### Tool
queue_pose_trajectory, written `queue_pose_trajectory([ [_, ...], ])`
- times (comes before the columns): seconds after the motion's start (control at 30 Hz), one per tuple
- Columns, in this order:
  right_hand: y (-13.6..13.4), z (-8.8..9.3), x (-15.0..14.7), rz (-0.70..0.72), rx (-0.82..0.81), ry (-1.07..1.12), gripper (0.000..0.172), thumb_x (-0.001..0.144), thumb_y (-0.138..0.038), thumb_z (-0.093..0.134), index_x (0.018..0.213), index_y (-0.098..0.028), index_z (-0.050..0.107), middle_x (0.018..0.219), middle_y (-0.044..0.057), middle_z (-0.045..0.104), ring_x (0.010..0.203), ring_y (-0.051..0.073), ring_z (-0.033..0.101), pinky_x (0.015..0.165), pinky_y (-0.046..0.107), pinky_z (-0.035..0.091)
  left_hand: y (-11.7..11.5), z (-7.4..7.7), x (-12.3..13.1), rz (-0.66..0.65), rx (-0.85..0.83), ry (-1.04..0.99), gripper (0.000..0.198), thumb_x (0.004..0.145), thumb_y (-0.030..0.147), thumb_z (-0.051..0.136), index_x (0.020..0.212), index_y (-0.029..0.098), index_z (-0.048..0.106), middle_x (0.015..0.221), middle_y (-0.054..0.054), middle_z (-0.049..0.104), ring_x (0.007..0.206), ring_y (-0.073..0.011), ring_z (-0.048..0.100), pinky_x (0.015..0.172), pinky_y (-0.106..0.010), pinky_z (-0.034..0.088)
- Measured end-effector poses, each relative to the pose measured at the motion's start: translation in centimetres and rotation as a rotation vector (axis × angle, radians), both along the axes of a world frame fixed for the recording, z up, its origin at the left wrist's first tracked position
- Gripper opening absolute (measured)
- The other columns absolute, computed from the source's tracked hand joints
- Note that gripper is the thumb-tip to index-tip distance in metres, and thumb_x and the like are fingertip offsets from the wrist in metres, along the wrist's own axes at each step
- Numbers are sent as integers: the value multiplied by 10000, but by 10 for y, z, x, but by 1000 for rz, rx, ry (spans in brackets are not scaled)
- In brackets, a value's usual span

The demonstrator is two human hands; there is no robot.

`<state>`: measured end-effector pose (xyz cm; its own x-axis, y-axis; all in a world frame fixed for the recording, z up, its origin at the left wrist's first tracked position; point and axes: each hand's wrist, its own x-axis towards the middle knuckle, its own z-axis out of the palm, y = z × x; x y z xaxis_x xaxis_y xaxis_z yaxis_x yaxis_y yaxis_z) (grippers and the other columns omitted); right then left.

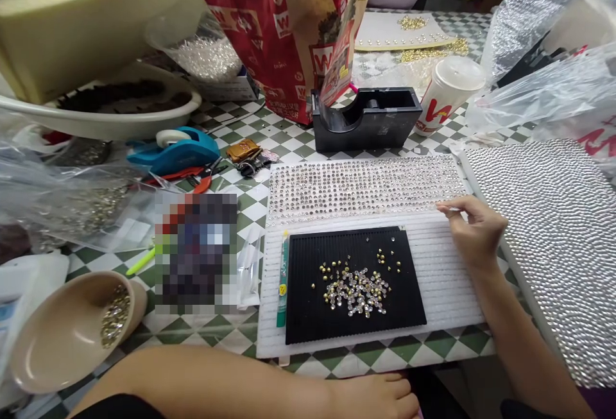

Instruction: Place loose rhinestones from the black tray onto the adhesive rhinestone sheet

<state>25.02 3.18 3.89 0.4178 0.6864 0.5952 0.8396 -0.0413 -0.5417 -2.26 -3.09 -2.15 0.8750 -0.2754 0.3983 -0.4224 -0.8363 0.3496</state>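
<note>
My right hand is closed in a pinch at the right end of a sheet of rhinestones set in rows. Whatever lies between its fingertips is too small to make out. Under that sheet is a white ridged board. On the board lies a black grooved tray, with loose gold-backed rhinestones on it. My left forearm crosses the table's front edge. At its end my left hand is closed, its fingers curled together, and anything in them is hidden. A green pen lies along the tray's left side.
A silver studded panel lies at right. Behind are a black tape dispenser, a paper cup and a red bag. At left are a beige bowl, a blue tape dispenser and pliers. A person sits opposite.
</note>
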Motion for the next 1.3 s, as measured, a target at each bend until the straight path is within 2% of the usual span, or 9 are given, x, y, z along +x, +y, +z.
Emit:
queue_pose_trajectory([
  [0.3, 2, 0, 0, -8, -7, -16, 217, 779, -12, 613, 708, -197, 699, 727, 14, 740, 700, 198, 720, 603, 324, 578, 0, -1, 0, 32, -26, -35, 238, 920, 291, 501, 742, 192, 624, 659, 30, 567, 581, -80, 507, 636, -199, 437],
  [0.63, 1, -1, 1, 5, -22, -52, 217, 785, -5, 608, 719, -190, 700, 727, 19, 737, 688, 194, 710, 575, 318, 569, 0, -1, 0, 9, -10, 6, 255, 935, 304, 475, 760, 194, 624, 672, 29, 561, 591, -77, 508, 648, -199, 429],
  [0.8, -1, 0, 4, -17, 9, -45, 199, 804, -28, 614, 720, -189, 698, 723, 26, 731, 701, 202, 707, 609, 338, 569, 0, 0, -2, 32, -28, -23, 230, 929, 292, 482, 792, 185, 633, 675, 26, 550, 600, -81, 510, 647, -203, 426],
  [1.3, -1, 0, 4, -48, -25, -18, 203, 795, -62, 608, 695, -218, 692, 722, 7, 734, 706, 202, 711, 613, 344, 559, -4, -5, -1, -27, 42, 41, 188, 898, 293, 507, 825, 207, 657, 680, 9, 523, 599, -95, 493, 663, -212, 421],
])
